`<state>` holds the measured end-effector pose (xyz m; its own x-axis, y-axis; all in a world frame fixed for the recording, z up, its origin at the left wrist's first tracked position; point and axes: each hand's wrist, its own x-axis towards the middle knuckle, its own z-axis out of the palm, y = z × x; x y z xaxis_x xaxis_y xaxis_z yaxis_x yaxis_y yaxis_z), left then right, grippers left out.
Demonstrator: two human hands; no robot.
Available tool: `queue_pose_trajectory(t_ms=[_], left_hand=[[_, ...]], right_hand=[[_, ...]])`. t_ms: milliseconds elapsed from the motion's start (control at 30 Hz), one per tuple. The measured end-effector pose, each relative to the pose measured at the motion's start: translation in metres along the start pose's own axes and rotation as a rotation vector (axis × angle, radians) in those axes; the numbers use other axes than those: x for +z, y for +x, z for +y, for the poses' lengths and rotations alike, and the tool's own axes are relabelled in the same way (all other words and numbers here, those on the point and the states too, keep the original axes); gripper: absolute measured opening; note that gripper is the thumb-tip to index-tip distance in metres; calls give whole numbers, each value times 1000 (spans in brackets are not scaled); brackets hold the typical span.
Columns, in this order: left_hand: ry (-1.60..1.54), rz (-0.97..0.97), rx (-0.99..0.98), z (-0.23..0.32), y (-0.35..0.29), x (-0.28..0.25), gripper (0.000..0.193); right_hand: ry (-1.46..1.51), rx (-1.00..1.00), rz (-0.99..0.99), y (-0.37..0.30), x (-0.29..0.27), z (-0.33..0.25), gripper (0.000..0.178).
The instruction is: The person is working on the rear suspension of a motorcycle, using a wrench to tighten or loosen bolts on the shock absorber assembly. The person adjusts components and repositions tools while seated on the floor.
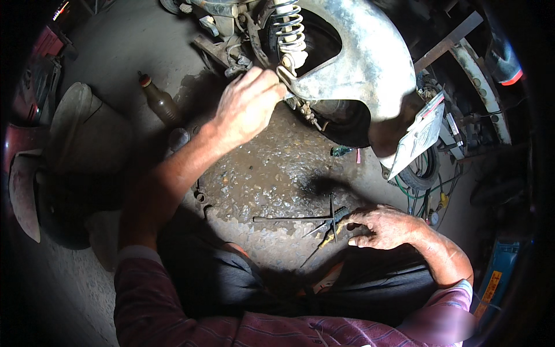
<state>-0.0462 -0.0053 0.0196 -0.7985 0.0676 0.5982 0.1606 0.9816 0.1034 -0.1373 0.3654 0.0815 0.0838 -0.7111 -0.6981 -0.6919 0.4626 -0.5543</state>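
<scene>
My left hand is closed, its fingers pressed together at the lower end of a coil-spring shock absorber on a motorcycle. What lies in those fingers is hidden. The worn, pale rear fender is just right of it. Low over the floor, my right hand has its thumb and fingers apart, the fingertips beside the yellow handle of a screwdriver. A dark T-handle wrench lies across the same spot, with another dark tool partly under it.
Wet, oily ground spreads below the motorcycle. A brown bottle stands at the left, near a large pale container. A license plate juts from the fender. Tyre and hoses are at the right, a blue box lower down.
</scene>
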Motion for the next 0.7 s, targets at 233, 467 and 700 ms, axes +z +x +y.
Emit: queue_pose_trajectory(t_ms=[233,467,700], left_hand=[[-9,133,68,2,-7,-8,27],[-43,96,25,4,-4,-8,25],[-34,-11,105,-3,1,-19,30]], right_hand=[[-30,-14,30,-4,2,4,49],[-21,-39,63,-8,3,5,50],[55,-50,46,-11,0,5,53]])
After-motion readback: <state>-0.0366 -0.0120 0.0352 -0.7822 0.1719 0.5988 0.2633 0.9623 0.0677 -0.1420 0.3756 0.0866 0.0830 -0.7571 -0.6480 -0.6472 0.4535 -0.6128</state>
